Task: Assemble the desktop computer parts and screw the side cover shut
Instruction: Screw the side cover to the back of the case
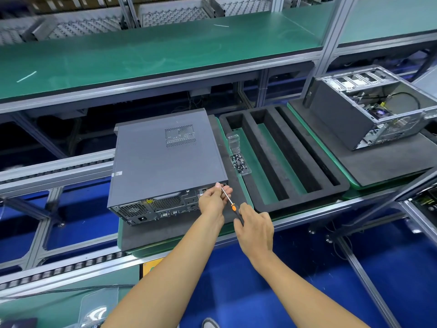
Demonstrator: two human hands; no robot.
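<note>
Pretty standard factory line: a long green-topped shelf [151,53] on aluminium framing [329,34] runs across the back. Roller conveyor rails [54,170] sit below, over a bright blue floor [295,275].

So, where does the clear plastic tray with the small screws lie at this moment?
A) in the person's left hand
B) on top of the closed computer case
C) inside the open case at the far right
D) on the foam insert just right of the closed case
D: the clear tray of screws lies on the left edge of the black foam insert, just right of the closed computer case.
</note>
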